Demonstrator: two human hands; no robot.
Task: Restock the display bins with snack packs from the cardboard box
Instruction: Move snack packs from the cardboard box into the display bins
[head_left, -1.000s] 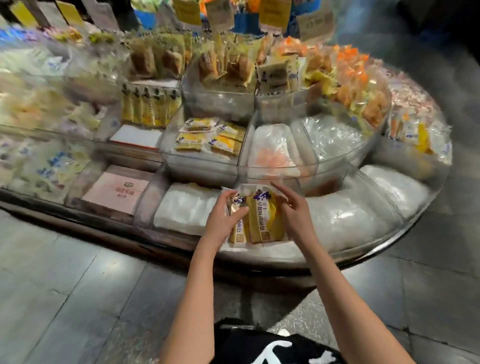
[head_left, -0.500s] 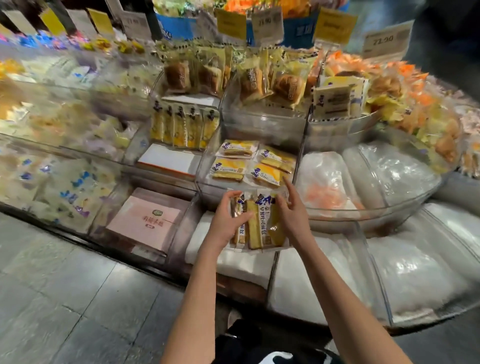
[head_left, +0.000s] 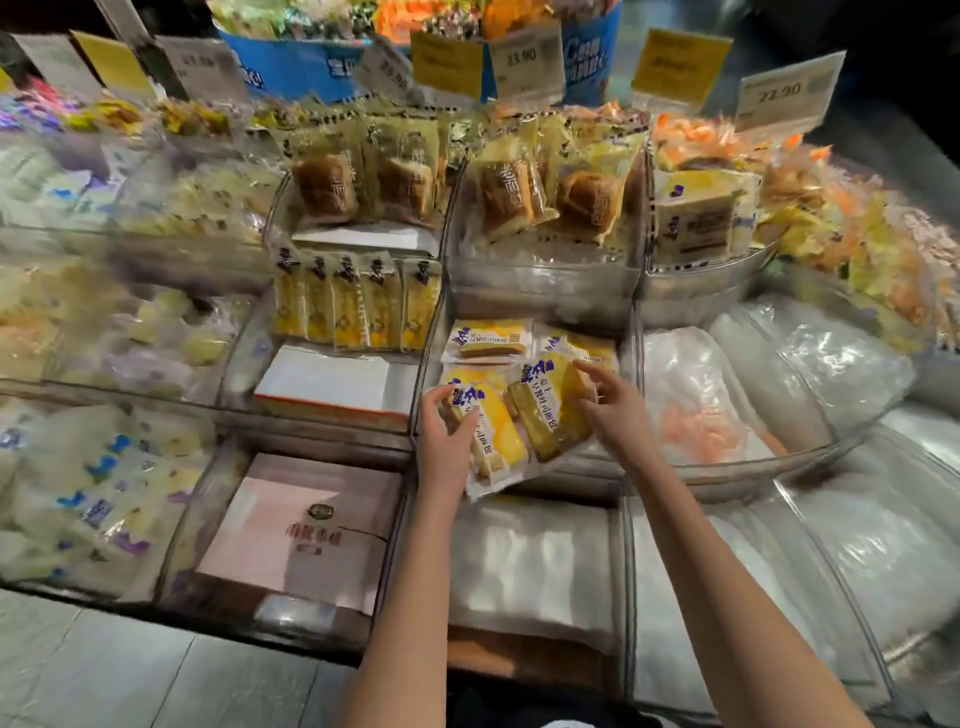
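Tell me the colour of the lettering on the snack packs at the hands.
Blue-purple lettering on the snack packs; head view.

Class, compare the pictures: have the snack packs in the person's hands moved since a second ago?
Yes: the snack packs went forward, from the low front bin to the middle bin.

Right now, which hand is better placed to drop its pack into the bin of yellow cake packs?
Probably the right hand: its right pack already lies over the bin, beside the loose packs. The left hand grips the left pack, which overhangs the bin's front.
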